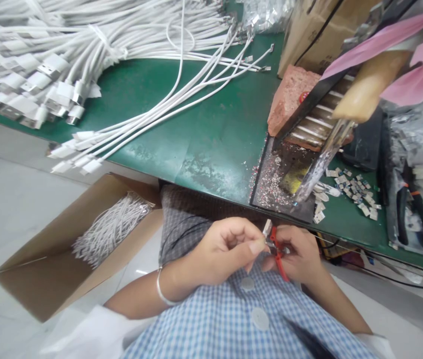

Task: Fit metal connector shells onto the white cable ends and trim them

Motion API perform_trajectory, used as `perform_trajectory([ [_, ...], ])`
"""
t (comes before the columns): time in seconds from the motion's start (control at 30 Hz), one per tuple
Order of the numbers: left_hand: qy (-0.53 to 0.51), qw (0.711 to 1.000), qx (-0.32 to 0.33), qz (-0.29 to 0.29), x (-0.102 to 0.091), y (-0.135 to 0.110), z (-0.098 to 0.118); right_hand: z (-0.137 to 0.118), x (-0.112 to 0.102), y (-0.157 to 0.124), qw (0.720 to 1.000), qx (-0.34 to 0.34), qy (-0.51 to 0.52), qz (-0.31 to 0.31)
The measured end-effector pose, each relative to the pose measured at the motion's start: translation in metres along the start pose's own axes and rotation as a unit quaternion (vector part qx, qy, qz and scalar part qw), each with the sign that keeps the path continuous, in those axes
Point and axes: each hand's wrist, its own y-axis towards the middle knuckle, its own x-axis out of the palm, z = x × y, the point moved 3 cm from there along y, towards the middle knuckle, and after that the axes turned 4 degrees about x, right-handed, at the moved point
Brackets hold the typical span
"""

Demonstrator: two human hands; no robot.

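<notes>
My left hand (230, 254) is closed in a pinch in front of the checked garment. At its fingertips a small metal USB connector (267, 227) points upward. My right hand (299, 254) is wrapped round small pliers with red handles (281, 265), and their jaws reach the connector's lower end by my left thumb. The exact grip of the jaws is partly hidden by the fingers. Beyond my hands, on the green bench (211, 149), lie several loose small metal connectors (357, 192).
Bundled white USB cables (103, 42) cover the bench's far left, with several loose cables (159, 112) nearer. A soldering iron (323, 159) slants over a dark tray (267, 184) beside a brick (290, 94). A carton (47, 269) of white cables stands below left. Black-handled pliers (417, 209) lie right.
</notes>
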Motion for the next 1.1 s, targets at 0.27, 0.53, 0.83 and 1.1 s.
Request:
perform_trajectory([
  [0.27,0.009,1.0,-0.027,0.001,0.001,-0.001,0.002,-0.001,-0.001,0.002,0.999,-0.038,-0.028,0.002],
  [0.53,0.021,1.0,-0.019,0.005,0.0,-0.002,0.002,-0.006,0.002,0.004,1.0,-0.015,-0.019,0.018],
  [0.83,-0.087,0.994,0.069,-0.018,0.001,0.002,-0.01,-0.008,0.024,-0.012,0.984,0.131,0.12,0.019],
  [1.1,-0.127,0.988,0.093,0.001,0.004,0.004,-0.017,-0.002,0.049,-0.026,0.94,0.217,0.261,0.027],
])
